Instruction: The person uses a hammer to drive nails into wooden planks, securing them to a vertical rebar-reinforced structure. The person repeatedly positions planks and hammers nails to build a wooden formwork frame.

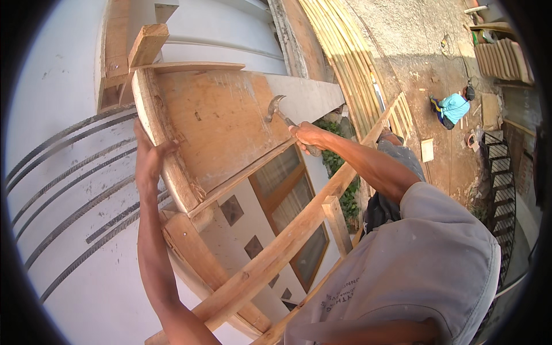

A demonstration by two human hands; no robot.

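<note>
My right hand (310,137) is closed round the handle of a claw hammer (275,107), whose metal head is in front of a plywood panel (218,123). Whether the head touches the panel I cannot tell. To the left, my left hand (150,150) grips a rough wooden beam (163,129) along the panel's left edge, its thumb across the face and its fingers on the far side. A short wooden block (148,45) stands at the beam's upper end, beside a thin strip of wood (198,66).
Several ribbed steel bars (80,172) jut out left of the beam. A long timber rail (276,253) crosses between me and the wall. Bamboo poles (339,63) lean beyond. Far below, a person in a light blue shirt (454,108) crouches near a wooden ladder (401,118).
</note>
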